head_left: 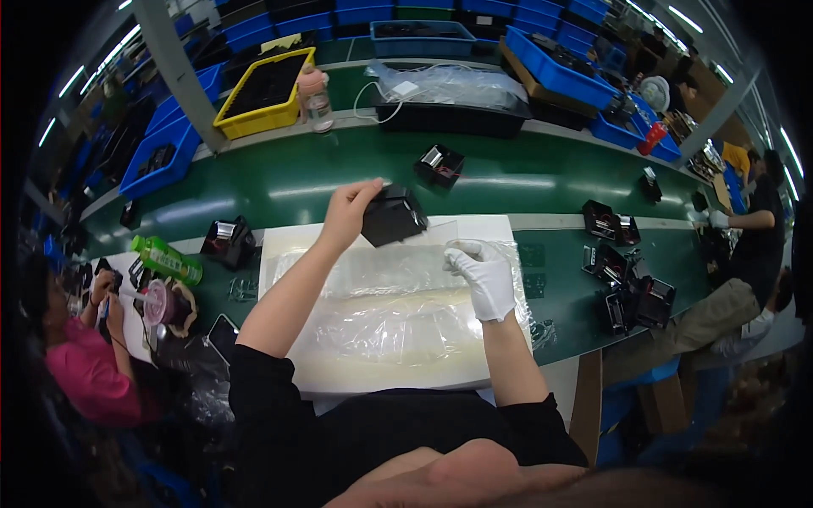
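Black box (pixel 394 218), white glove (pixel 489 284), dark green desk (pixel 305 165).
Pad (pixel 498 227): white, yellowish in parts; tray (pixel 254 123): yellow, black contents; far bin (pixel 423 47): solid blue; flask (pixel 317 100): pale pink; left-hand bottle (pixel 172 262): bright green; right-hand bottle (pixel 653 138): red; wearer's sleeves (pixel 262 381): plain black; co-worker's shirt (pixel 95 377): magenta.

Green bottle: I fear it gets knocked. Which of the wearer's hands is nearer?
Left. The left hand, holding a black box, is right of the green bottle; the gloved right hand is farther right, over the white pad.
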### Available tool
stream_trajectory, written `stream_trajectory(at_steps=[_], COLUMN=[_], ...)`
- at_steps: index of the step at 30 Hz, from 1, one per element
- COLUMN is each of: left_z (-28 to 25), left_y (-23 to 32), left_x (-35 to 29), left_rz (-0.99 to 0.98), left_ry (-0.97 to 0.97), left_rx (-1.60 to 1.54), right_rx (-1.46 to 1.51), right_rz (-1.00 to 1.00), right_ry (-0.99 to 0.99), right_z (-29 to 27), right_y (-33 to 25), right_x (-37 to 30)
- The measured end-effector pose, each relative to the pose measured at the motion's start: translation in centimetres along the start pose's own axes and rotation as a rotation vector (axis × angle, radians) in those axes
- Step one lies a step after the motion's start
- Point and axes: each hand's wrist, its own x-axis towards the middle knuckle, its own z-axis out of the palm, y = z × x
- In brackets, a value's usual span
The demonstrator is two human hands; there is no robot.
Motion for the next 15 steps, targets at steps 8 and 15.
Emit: stream_trajectory(at_steps=[8,15], left_z=[-2.2,-2.8], left_y=[2.3,1.7], left_x=[-5.7,-6.5], left_rz=[-0.276,-0.217], left_ry=[-0.295,-0.432], left_rx=[-0.657,-0.761], right_rx=[0.166,0.158], right_rz=[0.079,0.110], right_ry=[-0.153,-0.204], right_z=[2.3,2.9], right_y=[-0.7,-0.8], right_x=[-1.3,-1.2])
